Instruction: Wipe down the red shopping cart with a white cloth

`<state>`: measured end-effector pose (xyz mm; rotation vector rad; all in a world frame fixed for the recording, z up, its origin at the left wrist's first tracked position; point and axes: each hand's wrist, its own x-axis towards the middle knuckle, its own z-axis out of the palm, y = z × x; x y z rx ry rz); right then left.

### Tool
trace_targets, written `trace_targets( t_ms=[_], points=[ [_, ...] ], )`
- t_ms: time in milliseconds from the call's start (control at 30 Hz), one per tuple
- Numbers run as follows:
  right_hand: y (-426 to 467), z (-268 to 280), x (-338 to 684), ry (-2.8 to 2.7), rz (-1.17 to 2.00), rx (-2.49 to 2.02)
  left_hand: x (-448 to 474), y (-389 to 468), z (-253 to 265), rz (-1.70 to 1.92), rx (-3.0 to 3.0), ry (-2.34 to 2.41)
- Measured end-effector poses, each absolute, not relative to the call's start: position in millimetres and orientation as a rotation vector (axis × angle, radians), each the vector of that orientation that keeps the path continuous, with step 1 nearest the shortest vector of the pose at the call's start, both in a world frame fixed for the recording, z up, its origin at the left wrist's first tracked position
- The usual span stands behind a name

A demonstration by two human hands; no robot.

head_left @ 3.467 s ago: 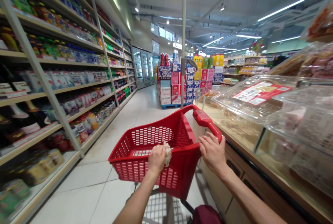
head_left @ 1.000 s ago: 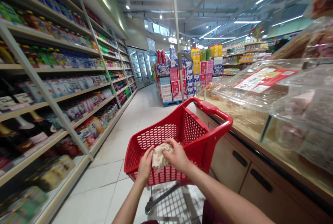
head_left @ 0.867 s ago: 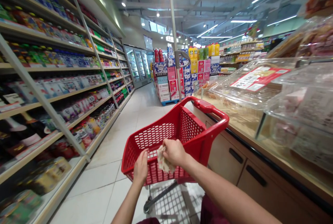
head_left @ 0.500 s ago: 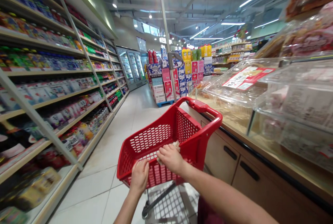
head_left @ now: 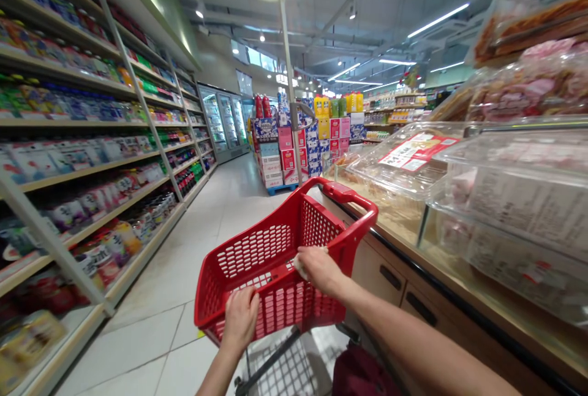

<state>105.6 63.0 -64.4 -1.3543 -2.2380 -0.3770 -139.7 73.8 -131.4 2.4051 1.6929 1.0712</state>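
A red plastic shopping cart (head_left: 275,316) stands in front of me, its basket showing no goods inside. My left hand (head_left: 241,316) is curled over the near rim toward the basket's narrow left end. Further along the same rim, close to the handle end, my right hand (head_left: 316,268) presses a crumpled whitish cloth (head_left: 301,266) against the edge. Most of the cloth is hidden under my fingers. The cart handle (head_left: 351,200) rises beyond my right hand, untouched.
Drink shelves (head_left: 92,120) line the left side. A wooden counter (head_left: 463,310) with clear-lidded food boxes (head_left: 509,187) runs along the right, close to the cart. Ahead, stacked cartons (head_left: 294,151) surround a pole, with glass-door fridges (head_left: 223,120) behind. Tiled floor (head_left: 151,341) lies between.
My right hand has slid with the cloth along the near rim toward the handle end. My left hand keeps its hold. The view has shifted slightly, moving the cart left in the picture.
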Motion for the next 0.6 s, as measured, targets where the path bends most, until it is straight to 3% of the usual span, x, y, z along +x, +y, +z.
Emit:
trace_targets(
  t_ms=[200, 333, 433, 600],
  points=[
    [63.9, -13.0, 209.0, -1.900, -0.606, -1.715, -143.0, 77.5, -129.5, 1.068, 2.395, 1.696],
    [68.5, -31.2, 186.5, -2.029, -0.593, -1.629, -145.8, 74.8, -125.3, 1.022, 2.326, 1.741],
    [71.2, -61.9, 135.3, -2.204, -0.353, -1.337, -137.2, 68.3, -115.6, 0.974, 2.212, 1.737],
    [53.7, -72.3, 81.1, -1.851, 0.107, -1.215, -85.0, 59.2, -77.3, 1.082, 2.011, 1.360]
  ],
)
